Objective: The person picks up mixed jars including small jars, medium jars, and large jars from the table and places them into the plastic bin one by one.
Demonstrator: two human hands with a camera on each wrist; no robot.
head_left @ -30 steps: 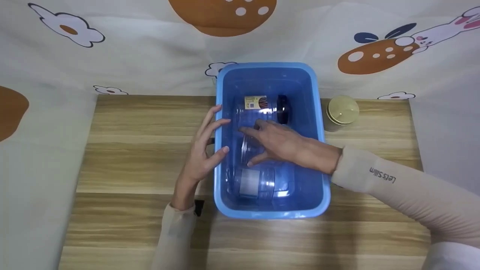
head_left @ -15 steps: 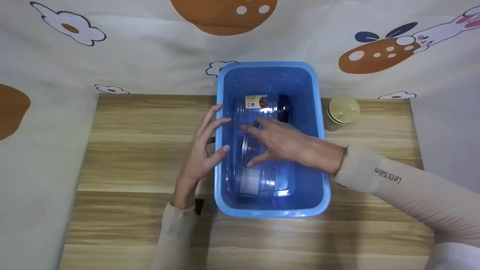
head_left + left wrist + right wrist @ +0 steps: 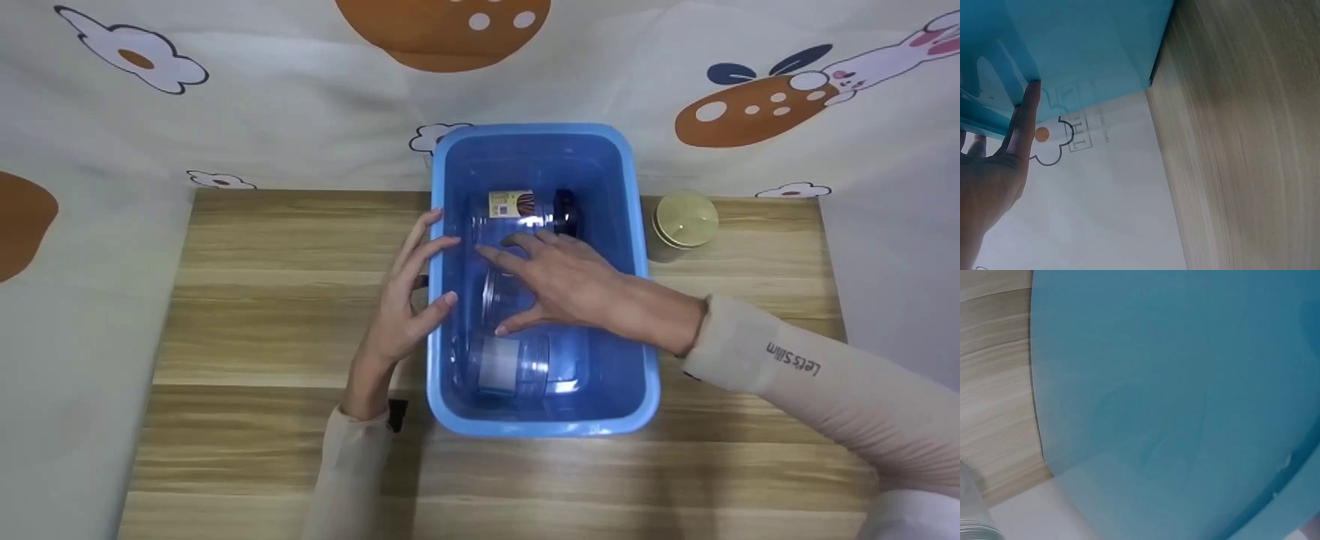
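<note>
A blue plastic bin (image 3: 541, 429) stands on the wood-grain table. My left hand (image 3: 401, 311) rests against its left rim, fingers spread and mostly straight; the left wrist view shows this hand (image 3: 1002, 169) beside the bin's blue wall (image 3: 1089, 50). Inside the bin, my right hand (image 3: 581, 289) spreads thumb and fingers over a clear jar (image 3: 501, 300) lying in the middle. The hand hides part of that jar, and contact is hard to tell. Farther back lies a clear jar with a yellow label and dark lid (image 3: 514, 206). Nearer lies another clear jar with a white label (image 3: 499, 366).
A jar with a gold-coloured lid (image 3: 686, 219) stands right of the bin. A printed cloth (image 3: 315, 97) hangs behind and beside the table (image 3: 247, 337). A small black object (image 3: 397, 414) shows by the left wrist. From the right wrist camera, the bin wall (image 3: 1145, 382) fills most of the view.
My right hand has drawn slightly to the right and back, its forearm shifting right. The jars stay where they were. My left hand has kept its place at the rim.
</note>
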